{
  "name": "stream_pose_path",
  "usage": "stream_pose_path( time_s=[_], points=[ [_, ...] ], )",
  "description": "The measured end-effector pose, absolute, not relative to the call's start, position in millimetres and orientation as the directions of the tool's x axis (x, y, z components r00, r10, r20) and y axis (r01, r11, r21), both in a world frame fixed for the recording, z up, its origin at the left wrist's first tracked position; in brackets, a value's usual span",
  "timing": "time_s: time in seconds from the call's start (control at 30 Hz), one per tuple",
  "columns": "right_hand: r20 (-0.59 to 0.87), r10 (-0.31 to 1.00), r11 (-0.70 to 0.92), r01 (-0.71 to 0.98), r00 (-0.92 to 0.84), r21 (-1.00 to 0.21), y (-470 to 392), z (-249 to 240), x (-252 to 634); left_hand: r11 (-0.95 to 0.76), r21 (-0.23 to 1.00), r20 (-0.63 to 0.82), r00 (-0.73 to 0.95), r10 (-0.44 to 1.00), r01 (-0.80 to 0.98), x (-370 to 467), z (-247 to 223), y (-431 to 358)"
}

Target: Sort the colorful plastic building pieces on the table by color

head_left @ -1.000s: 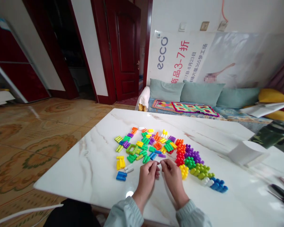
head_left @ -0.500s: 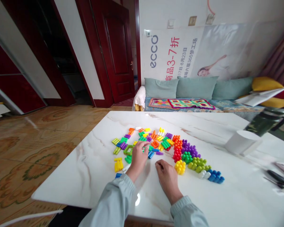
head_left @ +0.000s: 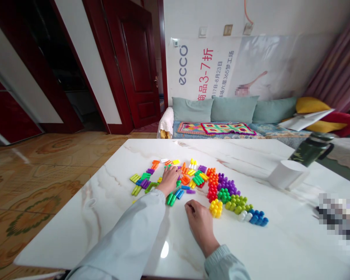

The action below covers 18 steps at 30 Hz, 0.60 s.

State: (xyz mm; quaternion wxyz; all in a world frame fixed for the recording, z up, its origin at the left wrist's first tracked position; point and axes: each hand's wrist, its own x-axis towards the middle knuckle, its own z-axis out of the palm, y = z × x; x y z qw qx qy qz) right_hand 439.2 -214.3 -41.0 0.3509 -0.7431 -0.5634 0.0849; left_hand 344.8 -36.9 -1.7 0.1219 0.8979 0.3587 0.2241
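Colourful plastic pieces lie scattered over the middle of the white table [head_left: 113, 210]. My left hand [head_left: 169, 179] reaches in among them, palm down over green and purple pieces; what its fingertips touch is too small to make out. Green pieces [head_left: 171, 199] and blue pieces [head_left: 179, 193] lie just below it. My right hand [head_left: 198, 221] rests closed on the table, left of a yellow cluster [head_left: 216, 208]; anything inside its fingers is hidden. Grouped upright pieces run rightward: red [head_left: 212, 191], purple [head_left: 229, 184], lime green [head_left: 238, 203], white [head_left: 245, 216] and blue [head_left: 258, 217].
A white roll-shaped object [head_left: 288, 175] and a camouflage flask [head_left: 310, 149] stand at the table's right. Blurred items [head_left: 340, 217] lie at the right edge. Beyond the table is a sofa with teal cushions [head_left: 235, 109].
My left hand has moved forward, farther into the scattered pieces. Green pieces now lie beside the blue ones near its wrist. My right hand stays closed on the table. The view has shifted slightly.
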Motion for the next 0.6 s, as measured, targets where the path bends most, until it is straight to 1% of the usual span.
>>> stream_pose_path(
  time_s=[0.07,0.17,0.27,0.33,0.4,0.47,0.53,0.6],
  points=[
    [0.269,0.895,-0.123,0.777,0.355,-0.618,-214.6,-39.6,438.9,-0.698,0.396,0.322,0.622,0.714,0.596,344.0,1.5,-34.4],
    [0.268,0.895,-0.12,0.773,0.355,-0.623,-215.0,-36.9,438.5,-0.666,0.465,0.353,0.568,0.744,0.583,340.4,11.8,-38.6],
    [0.271,0.89,-0.11,0.751,0.366,-0.651,-214.4,-36.1,438.7,-0.615,0.578,0.385,0.484,0.785,0.537,332.6,21.3,-58.4],
    [0.286,0.875,-0.084,0.705,0.39,-0.705,-214.0,-37.1,439.0,-0.566,0.668,0.373,0.442,0.816,0.483,324.1,22.8,-80.7],
    [0.323,0.857,-0.008,0.635,0.403,-0.772,-214.7,-38.1,439.0,-0.5,0.759,0.315,0.437,0.843,0.418,313.9,19.5,-106.9],
    [0.405,0.839,0.135,0.584,0.362,-0.801,-217.2,-37.4,438.2,-0.426,0.833,0.238,0.466,0.852,0.353,303.8,12.9,-132.2],
    [0.498,0.822,0.286,0.554,0.278,-0.782,-221.3,-34.6,436.4,-0.351,0.886,0.171,0.491,0.854,0.302,295.8,5.4,-151.5],
    [0.547,0.814,0.383,0.528,0.195,-0.758,-225.5,-30.8,434.4,-0.282,0.921,0.115,0.507,0.854,0.267,290.3,-1.1,-162.5]
  ],
)
